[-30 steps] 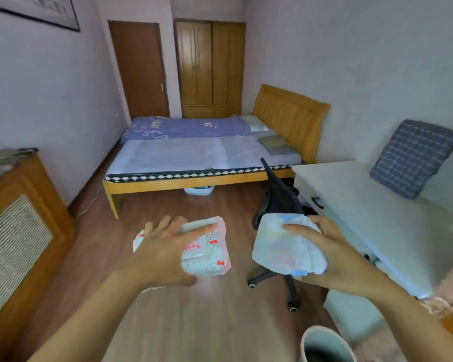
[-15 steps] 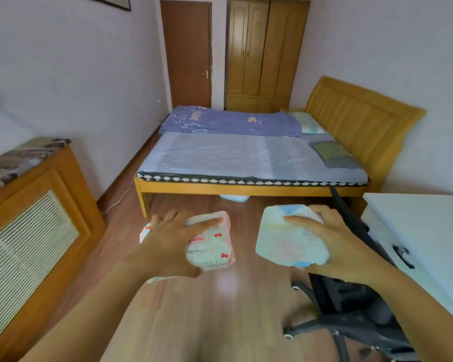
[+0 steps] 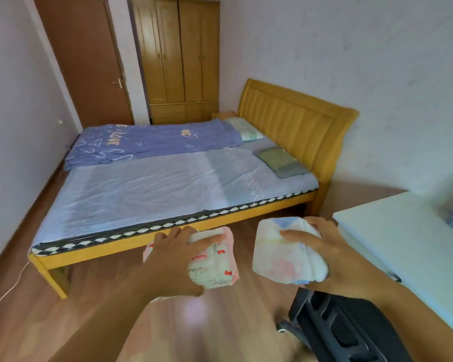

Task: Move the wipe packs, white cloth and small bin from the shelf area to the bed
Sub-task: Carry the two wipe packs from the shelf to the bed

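Observation:
My left hand [image 3: 171,262] grips a pink and white wipe pack [image 3: 215,265] printed with red-bowed cartoon figures. My right hand [image 3: 332,257] holds a second pack [image 3: 280,252], white with faint pastel print, by its right end. Both packs hang over the wooden floor, a short way in front of the bed [image 3: 141,194], whose pale blue sheet is bare on the near half. The white cloth and small bin are out of view.
A folded purple quilt [image 3: 152,142] and two pillows lie on the far side of the bed by the yellow headboard [image 3: 298,126]. A black office chair [image 3: 345,333] stands at lower right beside a white desk [image 3: 408,246]. A door and a wardrobe fill the far wall.
The bed has come much closer and now fills the middle of the view. The wooden cabinet on the left has dropped out of view. Both hands keep their packs.

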